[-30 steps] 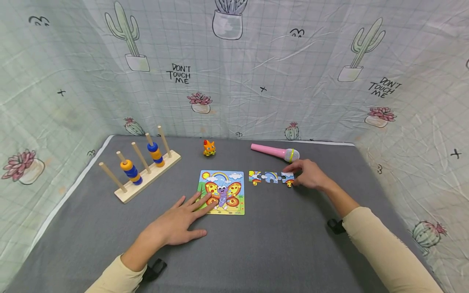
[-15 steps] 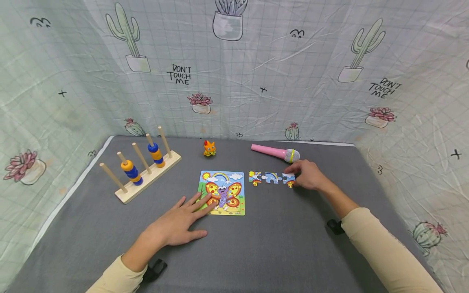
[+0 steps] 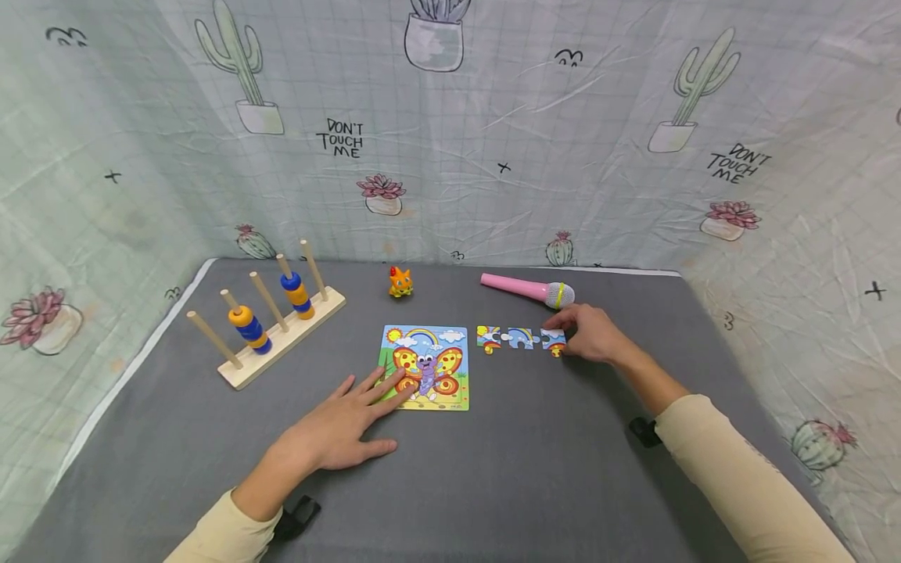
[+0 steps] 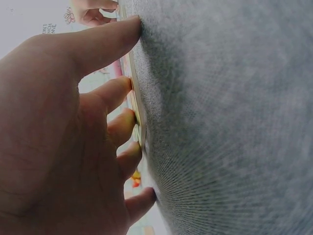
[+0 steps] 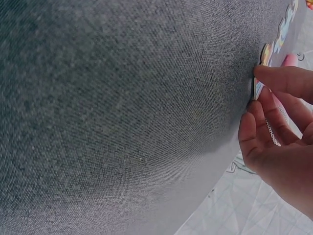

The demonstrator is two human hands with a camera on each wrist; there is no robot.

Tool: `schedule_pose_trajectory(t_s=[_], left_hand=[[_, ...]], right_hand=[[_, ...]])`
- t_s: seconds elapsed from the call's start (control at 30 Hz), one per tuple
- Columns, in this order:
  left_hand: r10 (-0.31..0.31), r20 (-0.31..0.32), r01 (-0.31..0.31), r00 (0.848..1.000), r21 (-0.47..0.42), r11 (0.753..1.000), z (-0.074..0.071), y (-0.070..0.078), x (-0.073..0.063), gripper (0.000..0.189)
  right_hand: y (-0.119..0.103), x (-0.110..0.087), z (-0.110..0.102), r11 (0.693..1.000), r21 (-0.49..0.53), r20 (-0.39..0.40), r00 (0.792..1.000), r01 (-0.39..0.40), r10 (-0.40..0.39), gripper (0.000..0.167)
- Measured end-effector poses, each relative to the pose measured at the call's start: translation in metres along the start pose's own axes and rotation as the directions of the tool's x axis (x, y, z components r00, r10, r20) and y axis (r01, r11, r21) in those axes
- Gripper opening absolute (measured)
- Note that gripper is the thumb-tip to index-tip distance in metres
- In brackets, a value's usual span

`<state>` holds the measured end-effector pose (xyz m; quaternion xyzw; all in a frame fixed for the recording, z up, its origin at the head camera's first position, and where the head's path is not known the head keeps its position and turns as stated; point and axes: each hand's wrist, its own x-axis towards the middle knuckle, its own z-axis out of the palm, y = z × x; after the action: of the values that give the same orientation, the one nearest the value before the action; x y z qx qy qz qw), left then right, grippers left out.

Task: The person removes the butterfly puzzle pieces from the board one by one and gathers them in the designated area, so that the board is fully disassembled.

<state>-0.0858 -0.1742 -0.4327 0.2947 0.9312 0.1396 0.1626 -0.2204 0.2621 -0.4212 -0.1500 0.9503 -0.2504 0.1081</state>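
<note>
My left hand [image 3: 345, 430] lies palm down with spread fingers, the fingertips on the lower left of a square butterfly jigsaw puzzle [image 3: 449, 395]. In the left wrist view, several fingertips press on the thin board's edge [image 4: 142, 117]. Right of the board, three loose jigsaw pieces stand in a row: a left piece [image 3: 487, 338], a middle rainbow piece [image 3: 522, 339] and a right piece [image 3: 554, 342]. My right hand [image 3: 594, 335] pinches the right piece at its outer edge. In the right wrist view, thumb and fingers meet at that piece [image 5: 255, 89], low over the cloth.
Behind the right hand lies a pink toy microphone [image 3: 517, 286]. A small orange toy figure [image 3: 401, 283] stands at the back. On the left is a wooden peg stand [image 3: 285, 338] with blue and orange rings on two pegs. A patterned curtain [image 3: 507, 211] borders the grey table [image 3: 507, 477].
</note>
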Motion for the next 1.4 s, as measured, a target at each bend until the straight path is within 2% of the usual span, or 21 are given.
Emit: schedule_pose_trajectory(t_s=[0.4, 0.57, 0.67, 0.77, 1.13, 1.4], left_hand=[[0.001, -0.005, -0.001, 1.000, -0.013, 1.000, -0.003, -0.003, -0.007, 0.076], [0.005, -0.016, -0.005, 1.000, 0.006, 1.000, -0.002, -0.004, -0.008, 0.078], [0.005, -0.022, -0.004, 1.000, 0.020, 1.000, -0.002, -0.004, -0.009, 0.079], [0.009, -0.026, -0.008, 1.000, 0.033, 0.999, -0.002, -0.004, -0.011, 0.079], [0.054, -0.014, -0.053, 0.998, 0.073, 0.996, -0.006, 0.003, -0.023, 0.077], [0.105, -0.012, -0.104, 0.994, 0.030, 0.994, -0.002, 0.001, -0.021, 0.073]], right_hand=[[-0.008, 0.005, -0.001, 1.000, 0.000, 0.025, 0.999, 0.029, -0.029, 0.045], [-0.018, 0.003, 0.001, 0.999, -0.014, -0.036, 0.999, 0.035, -0.035, 0.040], [-0.028, 0.002, 0.005, 0.998, -0.020, -0.082, 0.995, 0.057, -0.059, 0.035], [-0.041, 0.002, 0.009, 0.996, -0.013, -0.095, 0.992, 0.087, -0.088, 0.034], [-0.080, 0.006, 0.033, 0.971, 0.098, -0.042, 0.976, 0.217, -0.214, 0.034], [-0.118, 0.013, 0.047, 0.945, 0.189, 0.021, 0.961, 0.265, -0.274, 0.034]])
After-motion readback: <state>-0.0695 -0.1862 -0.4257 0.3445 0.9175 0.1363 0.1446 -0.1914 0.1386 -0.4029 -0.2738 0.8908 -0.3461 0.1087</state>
